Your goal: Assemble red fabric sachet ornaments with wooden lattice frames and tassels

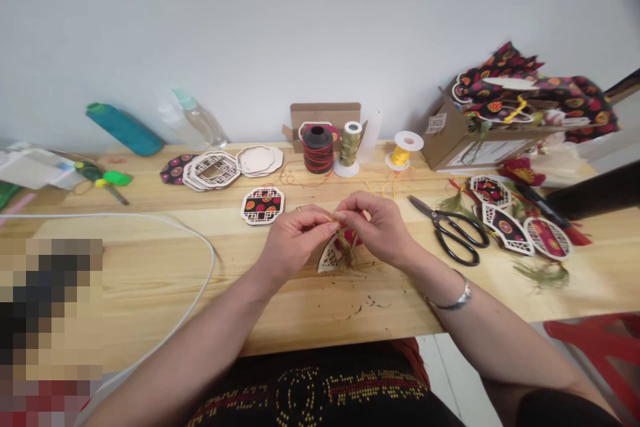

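My left hand (295,240) and my right hand (377,227) meet over the middle of the table, fingertips almost touching. Each is closed in a pinch on a thin yellow cord (334,219). Beneath them lies a fan-shaped wooden ornament (329,259) with dark red patterned fabric, partly hidden by my fingers. An olive tassel (349,255) hangs over it. Just left of my left hand is an octagonal ornament (263,206). Black-handled scissors (453,230) lie right of my right hand, blades pointing up and left.
Behind my hands stand a red-and-black cord spool (319,150), an olive thread spool (350,150) and a yellow spool (401,152). Wooden frames (213,170) lie left. At right are finished ornaments (507,230) and a fabric-filled cardboard box (440,137). A white cable (205,240) crosses the left side.
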Demonstrator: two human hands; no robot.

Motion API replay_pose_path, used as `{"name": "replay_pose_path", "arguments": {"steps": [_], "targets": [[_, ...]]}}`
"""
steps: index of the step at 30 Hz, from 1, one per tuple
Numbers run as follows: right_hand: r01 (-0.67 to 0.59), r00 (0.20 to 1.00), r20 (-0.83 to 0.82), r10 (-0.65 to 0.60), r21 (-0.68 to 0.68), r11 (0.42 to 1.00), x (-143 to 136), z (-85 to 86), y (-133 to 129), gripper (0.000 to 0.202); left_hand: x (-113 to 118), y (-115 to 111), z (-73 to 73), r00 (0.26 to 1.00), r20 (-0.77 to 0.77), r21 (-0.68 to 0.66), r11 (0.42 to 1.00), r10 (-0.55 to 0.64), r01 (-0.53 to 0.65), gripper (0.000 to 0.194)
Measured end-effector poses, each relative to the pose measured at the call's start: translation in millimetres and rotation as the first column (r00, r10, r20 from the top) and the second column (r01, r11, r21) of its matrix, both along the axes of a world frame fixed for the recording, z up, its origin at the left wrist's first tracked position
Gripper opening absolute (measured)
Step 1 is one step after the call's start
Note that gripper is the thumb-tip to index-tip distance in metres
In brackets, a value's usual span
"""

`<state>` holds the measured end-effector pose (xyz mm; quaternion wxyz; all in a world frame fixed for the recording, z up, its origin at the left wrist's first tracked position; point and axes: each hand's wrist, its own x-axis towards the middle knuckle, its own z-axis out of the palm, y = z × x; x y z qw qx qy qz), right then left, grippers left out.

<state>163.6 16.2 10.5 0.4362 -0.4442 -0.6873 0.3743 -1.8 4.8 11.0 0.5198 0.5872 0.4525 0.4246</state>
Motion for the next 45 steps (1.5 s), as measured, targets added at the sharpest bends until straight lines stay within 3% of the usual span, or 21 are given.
{"name": "replay_pose_path", "arguments": {"steps": [3, 9, 14, 19, 25, 32, 39, 45], "targets": [[-0.036, 0.999, 0.001, 0.036, 0.002, 0.999, 2.6, 1.9, 1.1, 0.010, 0.8, -1.3, -0.7, 1.000, -0.014, 0.010, 1.000, -0.001, 0.001, 0.006], [-0.111, 0.991, 0.099, 0.092, 0.208, 0.972, 3.0, 5.0, -0.8, 0.011, 3.7, -4.5, -2.3, 0.997, -0.076, 0.051, 0.998, -0.027, 0.031, 0.011], [-0.088, 0.992, 0.107, 0.066, 0.216, 0.972, 2.3, 2.0, 0.5, 0.013, 3.7, -3.7, -3.5, 0.999, -0.044, 0.032, 0.999, -0.016, 0.017, 0.009], [-0.014, 0.999, 0.049, 0.009, 0.108, 0.994, 2.0, -1.0, 1.7, 0.014, 2.0, -3.2, -3.1, 1.000, 0.007, 0.032, 0.999, 0.006, -0.006, 0.007], [0.035, 0.993, -0.110, -0.050, -0.139, 0.990, 4.2, 2.3, 4.5, 0.025, 1.9, -2.8, -4.6, 0.993, 0.092, 0.032, 0.997, 0.067, -0.070, 0.006], [-0.038, 0.976, -0.216, -0.032, -0.310, 0.950, 0.0, 2.6, 2.8, 0.018, -0.2, -2.0, -6.7, 0.980, 0.150, -0.001, 0.992, 0.128, -0.130, 0.006], [-0.056, 0.970, -0.243, 0.002, -0.218, 0.974, -1.0, -0.9, 2.8, 0.012, 0.8, -1.8, -7.6, 0.983, 0.145, -0.034, 0.994, 0.111, -0.107, 0.006], [-0.043, 0.991, -0.124, 0.054, 0.095, 0.995, 2.8, -3.8, 5.7, 0.006, 0.3, -2.0, -3.0, 0.991, 0.126, -0.072, 0.997, 0.049, -0.040, 0.009]]}}
